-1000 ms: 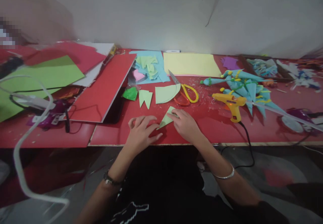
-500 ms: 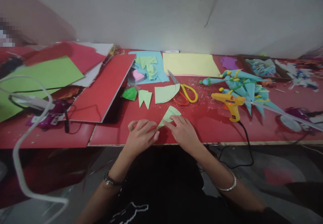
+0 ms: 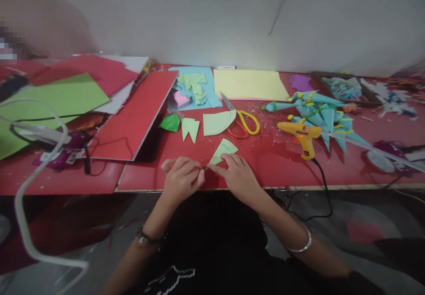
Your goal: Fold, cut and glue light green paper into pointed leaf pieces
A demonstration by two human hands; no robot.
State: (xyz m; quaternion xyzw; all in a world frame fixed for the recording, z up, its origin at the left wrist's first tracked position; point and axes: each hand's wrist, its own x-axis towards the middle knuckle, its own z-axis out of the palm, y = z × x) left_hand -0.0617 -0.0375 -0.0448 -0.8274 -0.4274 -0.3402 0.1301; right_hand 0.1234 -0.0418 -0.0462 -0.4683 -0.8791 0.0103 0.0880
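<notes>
A light green paper wedge, curved along its far edge and marked with a line, lies on the red table in front of me. My right hand grips its right side, with the thumb reaching toward the narrow near end. My left hand is at that pointed end, its fingers bent and the thumb and forefinger close together on the tip; the exact contact is hard to make out. Beyond the wedge lie a flat light green quarter-circle paper, scissors with red and yellow handles, and a notched green piece.
A yellow glue gun with a trailing cord stands at right, before a pile of blue paper cones. Yellow paper sheets and green scraps lie behind. A red board slants at left beside a white cable.
The left hand has shifted slightly left and its forefinger has drawn in near the thumb. The right fingers have bent and moved back a little on the paper wedge, uncovering more of it.
</notes>
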